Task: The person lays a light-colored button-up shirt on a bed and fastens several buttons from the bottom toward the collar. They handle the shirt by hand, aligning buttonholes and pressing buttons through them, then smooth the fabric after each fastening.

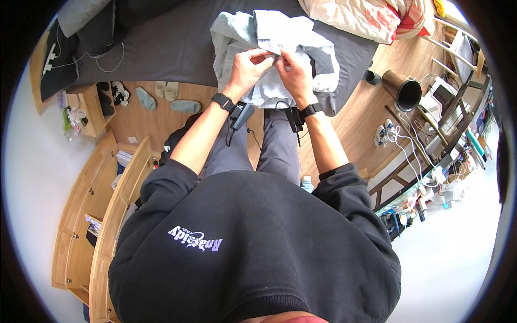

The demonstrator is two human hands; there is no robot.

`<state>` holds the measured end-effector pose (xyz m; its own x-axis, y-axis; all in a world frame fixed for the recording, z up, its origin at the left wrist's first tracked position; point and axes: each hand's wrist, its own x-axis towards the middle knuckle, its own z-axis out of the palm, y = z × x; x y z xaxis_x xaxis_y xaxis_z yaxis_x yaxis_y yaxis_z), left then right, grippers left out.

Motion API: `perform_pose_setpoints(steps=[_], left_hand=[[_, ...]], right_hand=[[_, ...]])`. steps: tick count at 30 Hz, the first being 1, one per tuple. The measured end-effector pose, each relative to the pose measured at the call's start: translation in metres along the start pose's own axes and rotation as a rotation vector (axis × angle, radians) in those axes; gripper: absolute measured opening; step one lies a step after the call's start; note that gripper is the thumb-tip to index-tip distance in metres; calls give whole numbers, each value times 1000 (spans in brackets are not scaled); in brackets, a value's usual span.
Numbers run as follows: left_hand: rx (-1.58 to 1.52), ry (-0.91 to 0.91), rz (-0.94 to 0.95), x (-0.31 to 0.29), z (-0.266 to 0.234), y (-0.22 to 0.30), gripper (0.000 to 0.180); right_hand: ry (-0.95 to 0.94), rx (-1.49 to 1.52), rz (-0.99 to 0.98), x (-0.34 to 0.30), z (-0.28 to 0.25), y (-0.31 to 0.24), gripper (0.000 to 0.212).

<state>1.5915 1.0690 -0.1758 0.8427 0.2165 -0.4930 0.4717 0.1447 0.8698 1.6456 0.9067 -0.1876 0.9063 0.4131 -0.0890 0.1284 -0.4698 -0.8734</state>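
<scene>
1. While both hands work close together, the pale garment (280, 37) lies on the dark bed (172, 48) directly beneath and beyond them.
2. Left hand (251, 69): thumb and fingers pinched on the cloth; the exact part held is too small to tell.
3. Right hand (295, 72): likewise grasping the garment by its fingertips, just beside the left hand.
4. Stage of the handling, as judged: the garment is laid out on the bed and gripped at one spot, but its outer parts are rumpled and bunched around the hands. It is neither flat nor neatly folded, so any smoothing appears undone; whether a fastening is closed cannot be told.
5. Surroundings: beyond the right hand, patterned bedding (361, 19); to its right, a brown bin (396, 89) on the floor, with sneakers (384, 133) and tangled white cables (404, 142) nearer the body. Left of the left hand, a white cord (110, 67) on the bed and blue slippers (145, 98) on the floor.
6. Obstruction: none shows between hands and garment; the black wrist device (241, 114) near its closer edge might catch the cloth.
</scene>
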Motion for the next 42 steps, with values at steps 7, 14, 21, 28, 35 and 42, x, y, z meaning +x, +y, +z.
perform_pose_setpoints(steps=[7,14,21,28,35,42], left_hand=[[-149,100,-20,-9,6,-3,18],[-228,52,-14,2,6,0,24],[-192,76,35,14,4,5,23],[-38,44,52,19,3,8,19],[-122,55,26,17,5,6,18],[-184,107,29,17,8,27,15]], right_hand=[[-8,425,477,-6,-4,16,17],[-91,588,452,-1,-8,16,17],[-217,610,473,18,-14,15,17],[-193,669,449,19,-12,18,13],[-235,697,442,18,-9,23,11],[-220,599,367,27,-22,0,13]])
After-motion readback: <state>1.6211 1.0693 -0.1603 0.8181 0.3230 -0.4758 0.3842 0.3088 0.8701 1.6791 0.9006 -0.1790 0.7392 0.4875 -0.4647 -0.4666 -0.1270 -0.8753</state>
